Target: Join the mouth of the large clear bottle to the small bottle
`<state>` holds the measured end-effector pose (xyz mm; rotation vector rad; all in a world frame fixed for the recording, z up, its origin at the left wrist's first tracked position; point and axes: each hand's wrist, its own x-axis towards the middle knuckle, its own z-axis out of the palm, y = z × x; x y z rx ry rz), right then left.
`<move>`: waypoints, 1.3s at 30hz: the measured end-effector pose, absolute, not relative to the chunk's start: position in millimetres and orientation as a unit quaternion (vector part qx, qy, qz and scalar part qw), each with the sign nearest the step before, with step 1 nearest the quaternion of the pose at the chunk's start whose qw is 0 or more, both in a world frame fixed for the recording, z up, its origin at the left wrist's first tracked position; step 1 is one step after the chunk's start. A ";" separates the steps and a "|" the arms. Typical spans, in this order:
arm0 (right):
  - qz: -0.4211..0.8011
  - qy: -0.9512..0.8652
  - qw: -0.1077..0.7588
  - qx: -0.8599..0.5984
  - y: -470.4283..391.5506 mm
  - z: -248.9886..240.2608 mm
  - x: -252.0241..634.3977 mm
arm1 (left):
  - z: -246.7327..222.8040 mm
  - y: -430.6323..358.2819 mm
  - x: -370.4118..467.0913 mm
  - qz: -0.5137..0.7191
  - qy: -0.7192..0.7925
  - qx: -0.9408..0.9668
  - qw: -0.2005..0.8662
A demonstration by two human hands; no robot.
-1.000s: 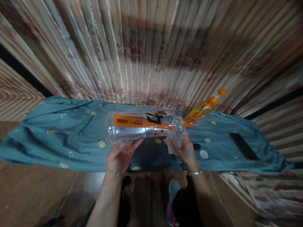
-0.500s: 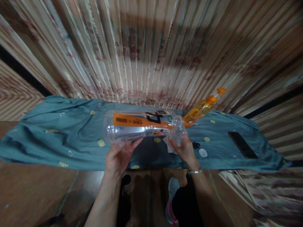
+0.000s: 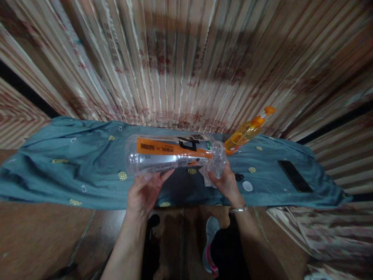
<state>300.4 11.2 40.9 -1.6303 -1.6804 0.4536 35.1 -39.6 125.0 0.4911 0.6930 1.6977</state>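
Note:
A large clear plastic bottle [image 3: 163, 153] with an orange and silver label lies sideways between my hands, its neck pointing right. My left hand [image 3: 145, 188] grips the bottle's body from below near its base, thumb along the near side. Around the neck end my right hand [image 3: 227, 181] is closed, its far fingers hidden behind clear plastic. A white tissue [image 3: 207, 179] shows just left of my right thumb; whether it is held or lies on the cloth I cannot tell. Near my right hand are a small black object [image 3: 239, 177] and a white round disc [image 3: 247, 186].
Beyond the bottle neck, a yellow-orange liquid bottle [image 3: 243, 136] with an orange pump top leans right. A black phone [image 3: 295, 176] lies on the green patterned cloth [image 3: 96, 163] at the right. Stacked cardboard [image 3: 180, 66] rises behind the table.
The view has shifted slightly, so everything sits a little further left. Both hands keep the same hold on the bottle.

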 end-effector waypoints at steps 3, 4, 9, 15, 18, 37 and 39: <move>0.175 -0.649 0.370 -0.641 12.3 39.6 300.8 | 127.7 -39.3 36.2 0.728 0.296 0.206 0.584; 0.176 -0.648 0.370 -0.642 12.6 38.9 301.1 | 128.4 -39.2 36.4 0.727 0.295 0.205 0.585; 0.177 -0.648 0.371 -0.641 13.8 33.8 302.9 | 128.9 -39.4 36.0 0.727 0.298 0.206 0.583; 0.164 -0.649 0.367 -0.646 15.0 28.5 304.9 | 127.2 -39.7 35.9 0.724 0.304 0.211 0.582; 0.164 -0.651 0.368 -0.644 15.2 28.9 305.1 | 128.0 -39.4 35.6 0.726 0.305 0.205 0.582; 0.175 -0.641 0.368 -0.650 13.0 33.4 302.4 | 127.7 -40.4 34.7 0.717 0.307 0.221 0.586; 0.174 -0.641 0.367 -0.651 12.9 33.8 302.4 | 127.4 -40.5 34.6 0.717 0.308 0.221 0.585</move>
